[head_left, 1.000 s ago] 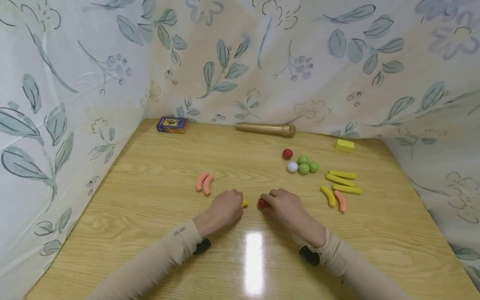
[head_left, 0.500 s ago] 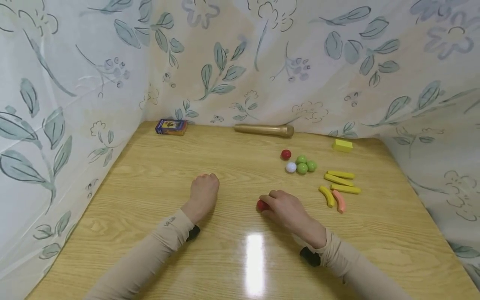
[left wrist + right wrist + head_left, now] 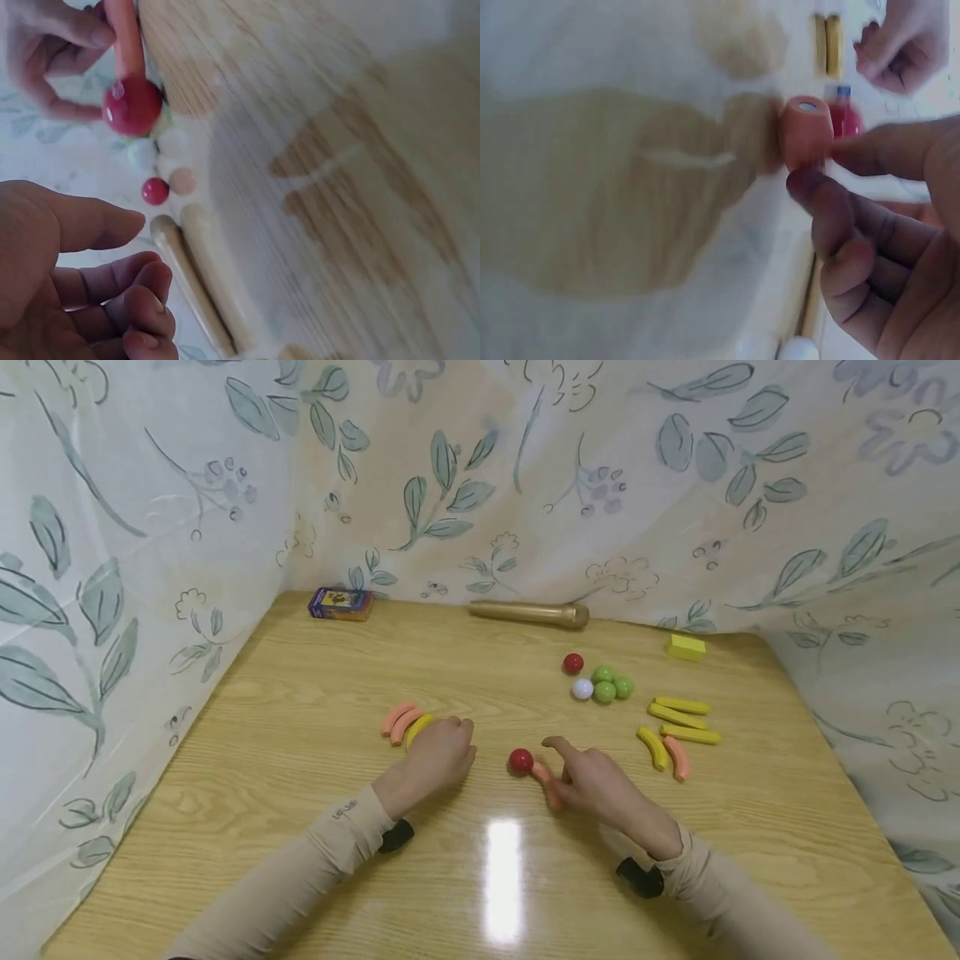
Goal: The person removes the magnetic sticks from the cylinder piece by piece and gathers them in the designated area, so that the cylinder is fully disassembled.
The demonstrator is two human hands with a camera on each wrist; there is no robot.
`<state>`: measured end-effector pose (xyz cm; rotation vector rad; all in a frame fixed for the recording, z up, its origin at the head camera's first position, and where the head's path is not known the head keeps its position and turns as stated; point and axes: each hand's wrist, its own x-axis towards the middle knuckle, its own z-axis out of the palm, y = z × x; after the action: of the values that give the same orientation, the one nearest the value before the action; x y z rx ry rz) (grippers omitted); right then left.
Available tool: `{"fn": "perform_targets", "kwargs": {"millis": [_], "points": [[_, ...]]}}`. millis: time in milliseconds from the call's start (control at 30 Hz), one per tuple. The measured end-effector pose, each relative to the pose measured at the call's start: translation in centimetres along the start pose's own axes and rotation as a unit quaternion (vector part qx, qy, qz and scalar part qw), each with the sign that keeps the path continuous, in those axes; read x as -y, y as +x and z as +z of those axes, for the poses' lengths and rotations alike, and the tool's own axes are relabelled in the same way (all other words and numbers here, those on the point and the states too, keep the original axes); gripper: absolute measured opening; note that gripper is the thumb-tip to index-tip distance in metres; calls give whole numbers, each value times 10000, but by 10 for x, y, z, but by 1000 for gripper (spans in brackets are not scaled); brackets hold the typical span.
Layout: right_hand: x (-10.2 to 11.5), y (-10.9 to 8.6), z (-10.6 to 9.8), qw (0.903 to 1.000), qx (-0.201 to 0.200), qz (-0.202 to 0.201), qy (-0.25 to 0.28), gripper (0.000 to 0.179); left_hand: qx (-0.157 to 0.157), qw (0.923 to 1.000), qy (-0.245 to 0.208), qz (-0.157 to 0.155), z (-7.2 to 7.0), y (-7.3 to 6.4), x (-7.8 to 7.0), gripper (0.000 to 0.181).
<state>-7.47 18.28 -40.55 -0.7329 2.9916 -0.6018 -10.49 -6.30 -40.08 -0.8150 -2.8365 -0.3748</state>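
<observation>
My right hand [image 3: 603, 785] pinches a pink curved rod [image 3: 546, 783] between thumb and a finger, its index finger held out above. The rod's far end meets a red ball [image 3: 521, 762] on the table. In the right wrist view, a metal disc shows in the near end of the pink rod [image 3: 807, 131]. My left hand [image 3: 441, 752] holds nothing; its fingers hang loosely curled in the left wrist view. Just left of it lies a yellow curved rod [image 3: 417, 729], partly hidden by the hand, next to two pink curved rods [image 3: 400, 722].
Behind and right are another red ball [image 3: 573, 663], a white ball [image 3: 582, 689] and several green balls [image 3: 604, 692]. Yellow straight rods [image 3: 678, 717], a yellow curved rod [image 3: 652, 748] and a pink one lie right. A gold microphone [image 3: 528, 612], blue box [image 3: 340, 603] and yellow block [image 3: 686, 647] line the back.
My left hand has carried the yellow curved rod left, let it go beside the pink ones and come back rightward. My right fingers have drawn off the red ball, uncovering the pink rod.
</observation>
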Motion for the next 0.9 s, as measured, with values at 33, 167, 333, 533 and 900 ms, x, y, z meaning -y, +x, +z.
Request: {"fn": "perform_targets", "kwargs": {"millis": [33, 167, 333, 533, 900], "points": [[1, 0, 1, 9999, -42, -38, 133, 42, 48, 10000, -65, 15, -1, 0, -1, 17], [4, 2, 3, 9975, -512, -487, 27, 37, 64, 9997, -136, 170, -2, 0, -5, 18], [-4, 12, -1, 9782, -490, -1818, -871, 47, -41, 9995, -76, 305, -1, -1, -6, 22], [-12, 17, 1, 9601, -155, -2591, -1045, 35, 172, 9990, -91, 392, 0, -1, -7, 17], [1, 10, 9, 9814, 106, -1801, -652, 17, 513, 9769, -638, 1973, 8, 2, -10, 6]]}}
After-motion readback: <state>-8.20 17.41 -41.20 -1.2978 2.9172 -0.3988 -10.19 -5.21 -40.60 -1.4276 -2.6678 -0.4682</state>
